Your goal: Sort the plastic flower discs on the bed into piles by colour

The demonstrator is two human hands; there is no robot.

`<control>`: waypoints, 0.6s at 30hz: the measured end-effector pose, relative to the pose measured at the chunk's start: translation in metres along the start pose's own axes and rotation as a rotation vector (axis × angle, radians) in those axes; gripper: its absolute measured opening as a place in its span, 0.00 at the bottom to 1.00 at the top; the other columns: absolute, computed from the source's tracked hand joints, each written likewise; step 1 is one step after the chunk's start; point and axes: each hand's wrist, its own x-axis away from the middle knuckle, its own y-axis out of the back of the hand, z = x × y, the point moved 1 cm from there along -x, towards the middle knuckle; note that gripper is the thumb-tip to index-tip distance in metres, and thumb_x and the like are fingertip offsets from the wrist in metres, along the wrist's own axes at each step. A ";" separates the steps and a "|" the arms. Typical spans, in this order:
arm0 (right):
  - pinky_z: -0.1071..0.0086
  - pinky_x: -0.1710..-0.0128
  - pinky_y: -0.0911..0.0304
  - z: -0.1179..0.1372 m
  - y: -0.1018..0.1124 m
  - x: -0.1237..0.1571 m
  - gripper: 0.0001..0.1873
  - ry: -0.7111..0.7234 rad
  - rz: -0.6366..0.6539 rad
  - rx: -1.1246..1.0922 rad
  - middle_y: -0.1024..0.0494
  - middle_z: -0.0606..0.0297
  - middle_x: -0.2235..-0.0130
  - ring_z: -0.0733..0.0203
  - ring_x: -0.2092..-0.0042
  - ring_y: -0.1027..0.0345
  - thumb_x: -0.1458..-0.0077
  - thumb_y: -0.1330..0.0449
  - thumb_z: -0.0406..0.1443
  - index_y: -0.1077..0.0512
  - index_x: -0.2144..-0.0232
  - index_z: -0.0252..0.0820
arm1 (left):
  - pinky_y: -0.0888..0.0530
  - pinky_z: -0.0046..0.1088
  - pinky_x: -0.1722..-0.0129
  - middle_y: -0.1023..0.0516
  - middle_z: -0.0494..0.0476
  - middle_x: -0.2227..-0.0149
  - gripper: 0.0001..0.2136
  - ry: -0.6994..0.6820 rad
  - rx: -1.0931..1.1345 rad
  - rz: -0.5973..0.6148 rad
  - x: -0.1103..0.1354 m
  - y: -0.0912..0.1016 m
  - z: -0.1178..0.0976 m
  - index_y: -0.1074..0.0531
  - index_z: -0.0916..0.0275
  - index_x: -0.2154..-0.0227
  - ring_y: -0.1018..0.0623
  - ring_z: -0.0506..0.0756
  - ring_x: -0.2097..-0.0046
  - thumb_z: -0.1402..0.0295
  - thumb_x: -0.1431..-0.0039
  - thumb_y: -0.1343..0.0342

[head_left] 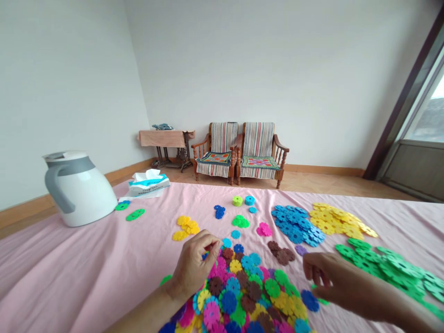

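Note:
A mixed heap of flower-shaped plastic discs [231, 300] in many colours lies before me on the pink cloth. At the heap's upper left edge is my left hand [196, 261], thumb and fingertips pinched together. Dark blue shows in the gap of its fingers, but I cannot tell whether that disc is held. My right hand [321, 273] hovers right of the heap with curled fingers; what they hold, if anything, is hidden. Close to it are a purple disc [301, 250], a dark blue disc [310, 300] and a small brown group [280, 253].
Larger piles of blue discs [296, 224], yellow discs [338, 219] and green discs [391, 266] spread on the right. Small groups include yellow discs [186, 227] and pink discs [264, 229]. A white jug [83, 194] and tissue pack [149, 184] stand left. Two chairs [239, 152] are behind.

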 end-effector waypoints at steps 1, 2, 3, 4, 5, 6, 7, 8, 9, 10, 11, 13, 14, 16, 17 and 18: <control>0.71 0.70 0.44 0.001 -0.001 0.003 0.10 -0.007 0.020 0.008 0.25 0.67 0.70 0.60 0.68 0.34 0.63 0.43 0.29 0.30 0.74 0.46 | 0.33 0.25 0.67 0.28 0.53 0.74 0.11 0.004 -0.010 -0.007 0.000 0.000 0.001 0.29 0.63 0.75 0.28 0.51 0.69 0.68 0.39 0.53; 0.71 0.70 0.44 0.000 -0.003 0.006 0.12 -0.011 0.034 0.018 0.24 0.67 0.68 0.59 0.67 0.34 0.64 0.43 0.28 0.30 0.73 0.47 | 0.33 0.26 0.67 0.28 0.53 0.74 0.11 0.008 -0.020 -0.012 -0.001 0.000 0.003 0.29 0.63 0.75 0.28 0.51 0.69 0.68 0.39 0.53; 0.70 0.69 0.44 -0.002 -0.004 0.007 0.13 -0.010 0.045 0.030 0.24 0.67 0.67 0.59 0.67 0.34 0.65 0.43 0.27 0.30 0.73 0.47 | 0.33 0.26 0.67 0.28 0.53 0.74 0.11 0.013 -0.029 -0.015 -0.001 0.000 0.004 0.29 0.63 0.75 0.29 0.52 0.69 0.68 0.39 0.53; 0.70 0.69 0.44 -0.004 -0.005 0.006 0.14 -0.006 0.051 0.042 0.25 0.67 0.67 0.58 0.66 0.34 0.65 0.44 0.27 0.30 0.73 0.47 | 0.33 0.26 0.67 0.28 0.53 0.75 0.12 0.018 -0.038 -0.019 -0.001 0.000 0.005 0.29 0.63 0.75 0.29 0.51 0.70 0.68 0.39 0.53; 0.70 0.68 0.44 -0.005 -0.006 0.006 0.14 -0.005 0.054 0.052 0.25 0.67 0.67 0.58 0.66 0.34 0.66 0.44 0.27 0.31 0.73 0.46 | 0.33 0.26 0.67 0.29 0.53 0.75 0.12 0.022 -0.045 -0.021 -0.001 0.000 0.006 0.29 0.63 0.75 0.29 0.51 0.70 0.68 0.39 0.52; 0.69 0.68 0.45 -0.007 -0.006 0.005 0.14 -0.007 0.056 0.062 0.25 0.67 0.67 0.58 0.66 0.34 0.66 0.44 0.26 0.31 0.73 0.46 | 0.33 0.26 0.67 0.29 0.53 0.75 0.11 0.026 -0.048 -0.022 -0.001 -0.001 0.006 0.30 0.63 0.76 0.29 0.51 0.70 0.68 0.39 0.52; 0.69 0.67 0.45 -0.007 -0.007 0.003 0.14 -0.010 0.057 0.071 0.25 0.67 0.67 0.58 0.66 0.34 0.66 0.45 0.26 0.31 0.73 0.46 | 0.33 0.25 0.67 0.29 0.53 0.75 0.11 0.026 -0.047 -0.020 -0.001 -0.001 0.007 0.30 0.63 0.76 0.29 0.51 0.70 0.68 0.39 0.52; 0.69 0.67 0.45 -0.008 -0.007 0.002 0.13 -0.014 0.064 0.079 0.25 0.67 0.67 0.58 0.65 0.34 0.66 0.45 0.27 0.32 0.73 0.45 | 0.33 0.25 0.67 0.29 0.53 0.75 0.11 0.025 -0.042 -0.015 0.000 -0.001 0.007 0.30 0.63 0.76 0.29 0.51 0.70 0.68 0.39 0.52; 0.69 0.66 0.45 -0.008 -0.007 0.002 0.13 -0.017 0.069 0.086 0.26 0.67 0.67 0.58 0.65 0.34 0.66 0.45 0.27 0.32 0.74 0.45 | 0.33 0.25 0.68 0.29 0.53 0.75 0.12 0.023 -0.034 -0.009 0.000 -0.002 0.007 0.30 0.63 0.76 0.29 0.51 0.70 0.68 0.39 0.53; 0.68 0.66 0.46 -0.008 -0.007 0.001 0.12 -0.019 0.072 0.088 0.26 0.66 0.67 0.58 0.65 0.35 0.66 0.45 0.27 0.32 0.74 0.45 | 0.33 0.25 0.68 0.29 0.53 0.75 0.12 0.021 -0.028 -0.001 0.000 -0.002 0.006 0.30 0.63 0.76 0.29 0.51 0.70 0.68 0.39 0.53; 0.68 0.66 0.46 -0.008 -0.007 0.001 0.12 -0.019 0.072 0.087 0.26 0.66 0.67 0.58 0.65 0.35 0.65 0.45 0.27 0.32 0.73 0.45 | 0.33 0.25 0.68 0.29 0.53 0.75 0.12 0.020 -0.023 0.007 -0.001 -0.002 0.006 0.30 0.63 0.75 0.29 0.51 0.70 0.68 0.39 0.53; 0.69 0.67 0.47 -0.007 -0.006 0.002 0.12 -0.030 0.076 0.082 0.26 0.66 0.67 0.58 0.65 0.35 0.66 0.45 0.28 0.33 0.74 0.44 | 0.34 0.25 0.68 0.29 0.53 0.75 0.12 0.021 -0.020 0.017 -0.001 -0.003 0.005 0.30 0.63 0.76 0.29 0.51 0.71 0.68 0.39 0.53; 0.69 0.68 0.47 -0.007 -0.006 0.002 0.11 -0.040 0.082 0.075 0.26 0.67 0.68 0.58 0.66 0.36 0.66 0.45 0.28 0.33 0.74 0.44 | 0.34 0.25 0.69 0.29 0.53 0.75 0.12 0.023 -0.022 0.019 -0.001 -0.003 0.005 0.30 0.63 0.76 0.29 0.51 0.71 0.68 0.39 0.53; 0.70 0.70 0.48 -0.007 -0.005 0.001 0.09 -0.041 0.088 0.050 0.27 0.67 0.70 0.60 0.67 0.37 0.65 0.45 0.28 0.34 0.76 0.43 | 0.34 0.25 0.69 0.29 0.53 0.76 0.13 0.026 -0.024 0.023 -0.001 -0.003 0.005 0.31 0.63 0.77 0.29 0.51 0.71 0.67 0.39 0.53; 0.71 0.70 0.48 -0.006 -0.004 0.000 0.08 -0.024 0.080 0.030 0.28 0.68 0.71 0.61 0.68 0.38 0.64 0.45 0.27 0.35 0.77 0.43 | 0.34 0.25 0.69 0.29 0.53 0.76 0.13 0.027 -0.025 0.025 -0.001 -0.004 0.005 0.31 0.63 0.76 0.29 0.51 0.71 0.67 0.39 0.53; 0.72 0.71 0.48 -0.005 -0.003 -0.002 0.07 -0.002 0.061 0.003 0.28 0.69 0.72 0.63 0.69 0.38 0.63 0.46 0.27 0.35 0.77 0.43 | 0.34 0.24 0.69 0.29 0.53 0.75 0.12 0.027 -0.026 0.028 -0.001 -0.004 0.005 0.30 0.63 0.76 0.29 0.51 0.70 0.68 0.39 0.53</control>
